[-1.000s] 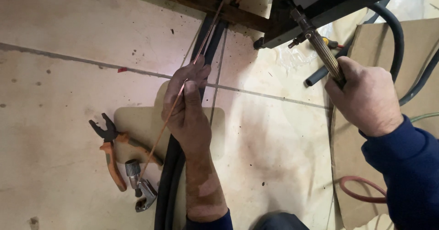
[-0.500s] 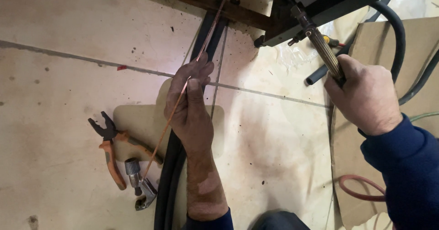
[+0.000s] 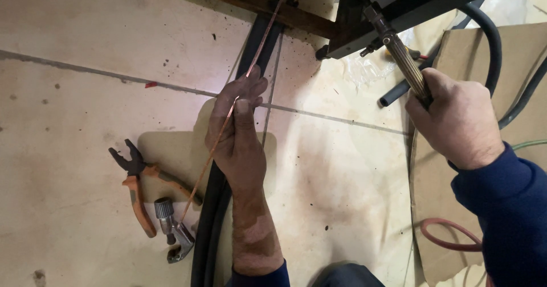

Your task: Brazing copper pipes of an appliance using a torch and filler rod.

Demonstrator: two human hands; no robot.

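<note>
My left hand (image 3: 238,133) pinches a thin copper rod (image 3: 212,160) that slants from the lower left up toward a dark frame (image 3: 273,5) at the top. My right hand (image 3: 458,119) grips the ribbed brass handle of a torch (image 3: 401,62), whose tip reaches up under a dark metal box (image 3: 410,7). Beneath my left forearm, a bundle of black hoses (image 3: 213,207) runs up the tiled floor.
Orange-handled pliers (image 3: 137,184) and a small metal tube cutter (image 3: 171,233) lie on the floor left of my arm. Cardboard (image 3: 444,218) covers the floor at right, with a red hose loop (image 3: 444,235) and thick black hoses (image 3: 490,42) on it.
Both hands hold nearly the same pose; the left hand with the rod has shifted slightly up and right in view.
</note>
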